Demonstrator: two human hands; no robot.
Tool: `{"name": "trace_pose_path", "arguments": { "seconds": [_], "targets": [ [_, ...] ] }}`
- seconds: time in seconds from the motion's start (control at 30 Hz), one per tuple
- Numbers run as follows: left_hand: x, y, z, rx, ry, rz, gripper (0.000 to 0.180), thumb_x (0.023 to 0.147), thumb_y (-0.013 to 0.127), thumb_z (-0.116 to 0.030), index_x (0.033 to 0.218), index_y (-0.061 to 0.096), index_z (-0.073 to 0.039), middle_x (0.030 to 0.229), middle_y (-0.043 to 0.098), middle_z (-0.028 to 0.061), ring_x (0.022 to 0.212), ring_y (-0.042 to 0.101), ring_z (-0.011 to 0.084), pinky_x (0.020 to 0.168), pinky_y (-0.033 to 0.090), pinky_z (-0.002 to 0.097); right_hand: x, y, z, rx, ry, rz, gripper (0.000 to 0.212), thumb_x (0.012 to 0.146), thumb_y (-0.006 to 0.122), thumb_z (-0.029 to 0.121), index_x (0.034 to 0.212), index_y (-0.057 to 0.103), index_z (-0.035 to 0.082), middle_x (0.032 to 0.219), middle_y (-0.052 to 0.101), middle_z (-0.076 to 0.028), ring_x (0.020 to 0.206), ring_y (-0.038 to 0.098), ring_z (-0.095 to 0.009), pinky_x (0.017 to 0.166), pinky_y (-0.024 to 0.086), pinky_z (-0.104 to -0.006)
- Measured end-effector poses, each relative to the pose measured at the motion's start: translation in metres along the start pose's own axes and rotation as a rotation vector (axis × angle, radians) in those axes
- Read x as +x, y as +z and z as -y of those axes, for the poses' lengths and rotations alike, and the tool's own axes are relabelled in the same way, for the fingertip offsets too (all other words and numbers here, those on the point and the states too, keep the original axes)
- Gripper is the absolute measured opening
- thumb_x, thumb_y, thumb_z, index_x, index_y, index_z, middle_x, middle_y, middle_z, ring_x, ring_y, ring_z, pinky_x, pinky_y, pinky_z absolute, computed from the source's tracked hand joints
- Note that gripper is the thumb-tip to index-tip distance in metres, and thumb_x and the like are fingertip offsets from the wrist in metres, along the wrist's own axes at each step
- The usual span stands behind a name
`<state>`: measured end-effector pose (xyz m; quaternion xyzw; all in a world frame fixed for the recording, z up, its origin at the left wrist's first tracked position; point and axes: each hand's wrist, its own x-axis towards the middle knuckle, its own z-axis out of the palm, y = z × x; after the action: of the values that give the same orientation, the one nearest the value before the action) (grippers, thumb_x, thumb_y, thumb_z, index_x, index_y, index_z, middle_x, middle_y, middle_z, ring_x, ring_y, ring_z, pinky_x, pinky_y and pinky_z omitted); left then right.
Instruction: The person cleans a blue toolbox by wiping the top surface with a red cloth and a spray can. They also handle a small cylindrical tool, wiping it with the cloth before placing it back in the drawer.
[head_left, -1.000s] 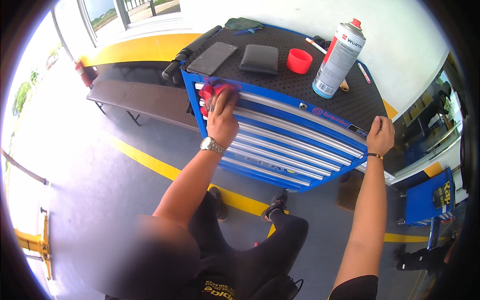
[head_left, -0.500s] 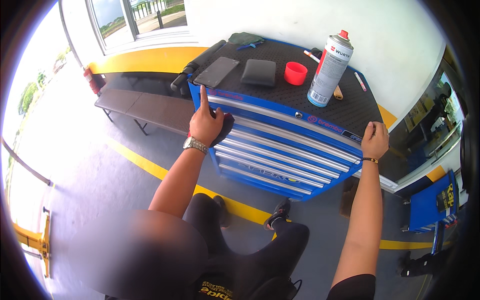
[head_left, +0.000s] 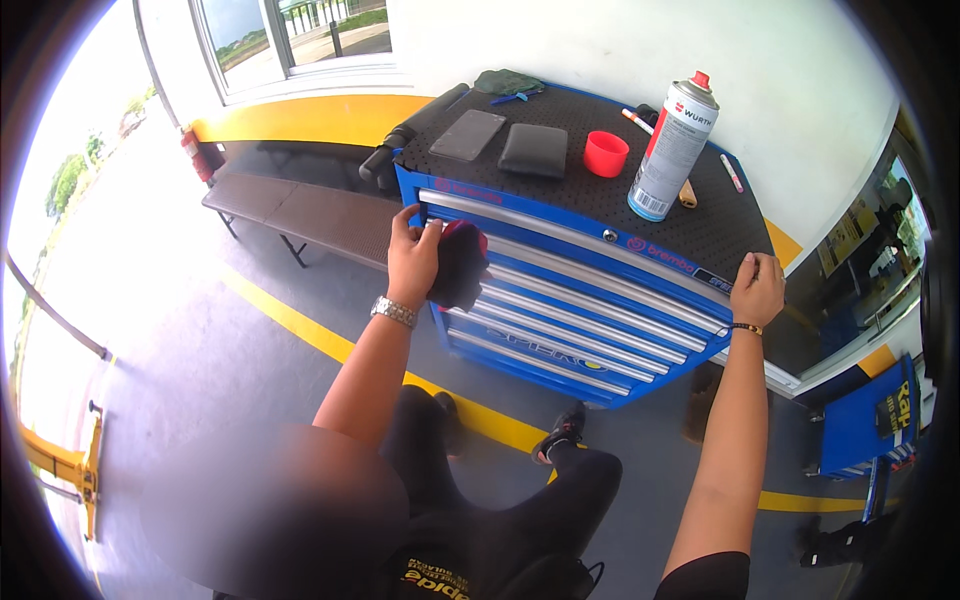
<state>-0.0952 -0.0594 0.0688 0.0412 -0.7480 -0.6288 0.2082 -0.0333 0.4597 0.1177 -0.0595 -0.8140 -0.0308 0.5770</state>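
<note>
A blue tool cabinet (head_left: 560, 352) with several silver-trimmed drawers stands before me. My left hand (head_left: 412, 262) is at its upper left front corner, closed on a bunched dark cloth (head_left: 459, 268) with some red on it. The cloth hangs in front of the upper drawers. My right hand (head_left: 757, 291) rests at the cabinet's right front corner, fingers curled over the edge. On the black mat top lie a dark phone-like slab (head_left: 468, 135), a black wallet (head_left: 534, 151) and a red ring-shaped cup (head_left: 605, 154). A grey-and-red spray can (head_left: 673, 147) stands upright near the front edge.
Behind the slab lies a dark green cloth (head_left: 508, 82) beside a small blue item. Markers (head_left: 732, 173) lie near the can. A brown bench (head_left: 300, 212) stands left along the wall. Another blue cabinet (head_left: 868, 425) is at the far right. Yellow lines mark the grey floor.
My left index finger, stretched toward the dark slab before, is now bent. The dark cloth has come out further to the right of that hand. My right hand stays at the corner.
</note>
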Motion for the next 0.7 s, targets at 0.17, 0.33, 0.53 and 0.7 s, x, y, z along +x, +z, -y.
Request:
{"name": "trace_pose_path", "arguments": {
  "seconds": [0.17,0.33,0.53,0.7],
  "targets": [
    [-0.012,-0.025,0.015,-1.126,-0.597,0.07,0.034,0.097,0.056,-0.019,0.122,0.062,0.001,0.111,0.071,0.0147,0.1,0.073,0.0315,0.09,0.059,0.0426,-0.002,-0.006,-0.009,-0.027,0.004,0.002,0.023,0.097,0.06,0.032,0.089,0.066,0.011,0.086,0.065,-0.004,0.082,0.066,-0.029,0.071,0.052,-0.042],
    [0.052,-0.004,0.027,-0.79,-0.089,-0.335,0.036,0.101,0.056,-0.02,0.132,0.062,-0.002,0.122,0.067,0.0147,0.108,0.067,0.0279,0.095,0.053,0.0392,-0.003,-0.004,-0.012,-0.041,0.028,0.032,0.026,0.098,0.057,0.034,0.091,0.067,0.011,0.087,0.067,-0.005,0.084,0.066,-0.029,0.072,0.052,-0.0425],
    [0.081,0.049,0.036,-0.305,0.267,-0.265,0.057,0.103,0.065,-0.027,0.151,0.045,-0.005,0.124,0.065,0.0101,0.112,0.06,0.0175,0.1,0.045,0.0319,-0.003,-0.003,-0.013,-0.031,-0.009,-0.002,0.026,0.099,0.057,0.033,0.091,0.067,0.01,0.088,0.067,-0.006,0.084,0.066,-0.031,0.072,0.051,-0.0426],
    [0.103,0.043,0.046,-0.327,0.134,-0.328,0.039,0.106,0.06,-0.03,0.133,0.061,-0.002,0.112,0.069,0.0042,0.1,0.061,0.0133,0.092,0.046,0.0269,-0.004,-0.003,-0.008,-0.035,-0.014,-0.028,0.027,0.099,0.057,0.033,0.09,0.067,0.01,0.087,0.066,-0.007,0.084,0.065,-0.031,0.072,0.051,-0.0429]
  ]
}}
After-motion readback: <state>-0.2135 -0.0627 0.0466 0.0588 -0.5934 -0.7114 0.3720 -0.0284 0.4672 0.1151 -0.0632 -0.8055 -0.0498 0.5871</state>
